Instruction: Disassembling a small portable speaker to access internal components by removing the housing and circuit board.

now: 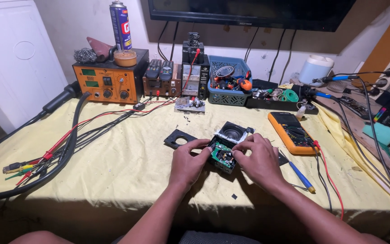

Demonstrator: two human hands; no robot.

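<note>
**A:** Near the middle of the counter (113, 158), what've both hands got?

**B:** Left hand (188, 160) and right hand (258, 158) both grip a small opened black device (222, 157) (green circuit board showing). Speaker (233, 132) just behind, yellow multimeter (292, 132) to the right, blue-handled screwdriver (301, 175) beside the right wrist.

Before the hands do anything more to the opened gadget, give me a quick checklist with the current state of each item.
1. Both hands on the gadget: ok; left hand and right hand grip it.
2. Green circuit board exposed: ok.
3. Speaker lying beside it: ok.
4. Black plate apart from the hands: ok.
5. Blue screwdriver close to the right hand: ok.
6. Wires between board and speaker intact: cannot tell.
</note>
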